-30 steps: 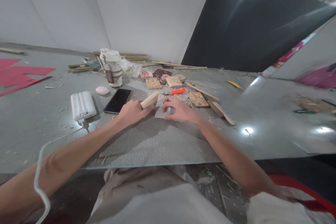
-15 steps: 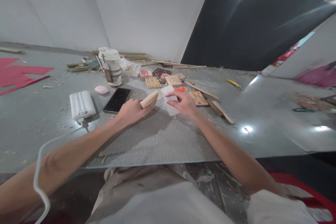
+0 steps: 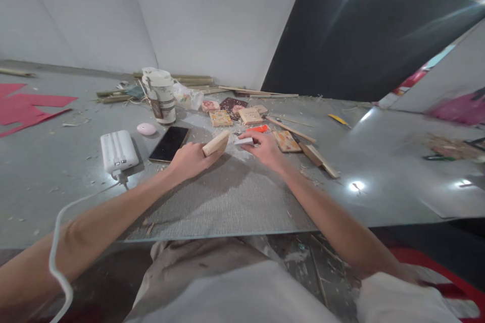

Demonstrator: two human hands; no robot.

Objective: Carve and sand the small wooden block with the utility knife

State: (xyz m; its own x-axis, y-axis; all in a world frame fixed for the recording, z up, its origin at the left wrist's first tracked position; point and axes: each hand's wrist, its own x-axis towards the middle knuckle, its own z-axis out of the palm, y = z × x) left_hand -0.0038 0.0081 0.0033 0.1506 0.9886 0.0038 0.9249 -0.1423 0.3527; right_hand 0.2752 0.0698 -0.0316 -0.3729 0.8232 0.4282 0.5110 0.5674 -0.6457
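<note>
My left hand (image 3: 189,158) is closed around a pale wooden block (image 3: 215,144), holding it tilted just above the grey textured mat (image 3: 215,202). My right hand (image 3: 263,147) pinches a small white sheet, perhaps sandpaper (image 3: 243,141), folded or edge-on, close to the block's right end. Behind my right hand lie an orange cutter (image 3: 259,128) and several painted wooden tiles (image 3: 222,118). Wood shavings are scattered around my hands.
A black phone (image 3: 168,144), white power bank (image 3: 117,150) with cable, pink oval object (image 3: 146,128) and lidded paper cup (image 3: 162,97) sit to the left. Wooden sticks (image 3: 318,159) lie to the right. Red paper (image 3: 26,108) lies far left. The table's near edge is above my lap.
My right hand lifted the white sheet off the mat, raised it flat, then turned or folded it so it shows edge-on near the block. My left hand stayed put with the block.
</note>
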